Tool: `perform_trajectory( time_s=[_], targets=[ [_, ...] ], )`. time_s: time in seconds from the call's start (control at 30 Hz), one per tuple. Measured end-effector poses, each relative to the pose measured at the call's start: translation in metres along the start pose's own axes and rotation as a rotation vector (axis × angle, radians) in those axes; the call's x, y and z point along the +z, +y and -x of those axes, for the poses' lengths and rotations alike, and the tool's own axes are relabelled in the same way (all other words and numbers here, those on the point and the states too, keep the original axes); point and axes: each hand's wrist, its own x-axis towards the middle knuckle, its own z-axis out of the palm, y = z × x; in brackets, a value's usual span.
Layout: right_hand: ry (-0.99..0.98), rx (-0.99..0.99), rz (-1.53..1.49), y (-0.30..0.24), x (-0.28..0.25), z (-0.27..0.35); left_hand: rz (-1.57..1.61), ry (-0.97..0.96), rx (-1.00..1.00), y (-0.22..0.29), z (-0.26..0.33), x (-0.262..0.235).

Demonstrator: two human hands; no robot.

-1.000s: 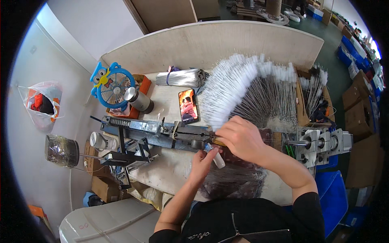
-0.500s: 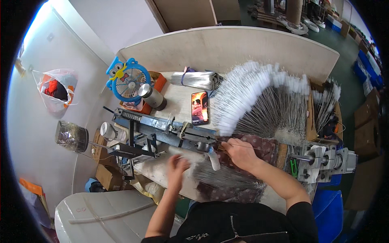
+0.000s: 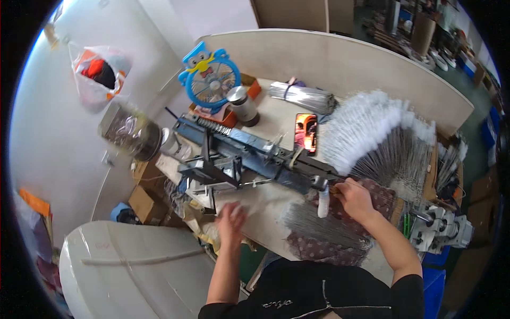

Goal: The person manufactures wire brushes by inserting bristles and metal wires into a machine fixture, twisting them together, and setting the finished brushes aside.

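My right hand (image 3: 355, 198) is closed on a thin wire brush with a white fluffy tip (image 3: 322, 201), held at the right end of a long blue metal jig (image 3: 249, 151). My left hand (image 3: 231, 220) is blurred, fingers apart, holding nothing. It hovers over the pale table (image 3: 265, 204) just in front of the jig's black frame (image 3: 212, 175). A loose bundle of bare grey wires (image 3: 319, 229) lies on a dotted dark-red cloth (image 3: 311, 249) under my right forearm. Behind the jig, a big fan of finished white-tipped brushes (image 3: 372, 127) spreads out.
A phone with a lit screen (image 3: 305, 132) lies behind the jig, beside a tied bundle of silver wires (image 3: 303, 97). A blue desk fan (image 3: 208, 80) and metal cup (image 3: 243, 105) stand at the back left. A grey metal machine (image 3: 441, 231) sits at right, cardboard boxes (image 3: 143, 199) at left.
My left hand has pulled away from my right hand, moving left and toward me. My right hand stays at the jig's right end. The view has swung to the left.
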Motion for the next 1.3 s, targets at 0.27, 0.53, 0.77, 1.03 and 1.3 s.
perform_trajectory(
  time_s=[0.27, 0.53, 0.77, 1.03, 1.3],
  targets=[
    [-0.021, 0.016, 0.023, 0.0, 0.002, -0.002, -0.263, -0.261, -0.423, 0.027, -0.022, 0.071],
    [-0.023, -0.088, -0.006, 0.006, -0.011, 0.007, -0.201, -0.141, -0.271, 0.018, -0.008, 0.083],
    [0.094, -0.195, -0.065, -0.02, -0.091, 0.036, -0.177, -0.422, 0.116, -0.007, 0.05, 0.112],
    [0.12, 0.136, -0.267, 0.007, -0.114, 0.036, -0.195, -0.846, -0.217, -0.065, 0.132, 0.225],
    [0.079, 0.018, -0.317, 0.017, -0.118, 0.047, -0.266, -0.876, -0.118, -0.079, 0.133, 0.235]
  ],
)
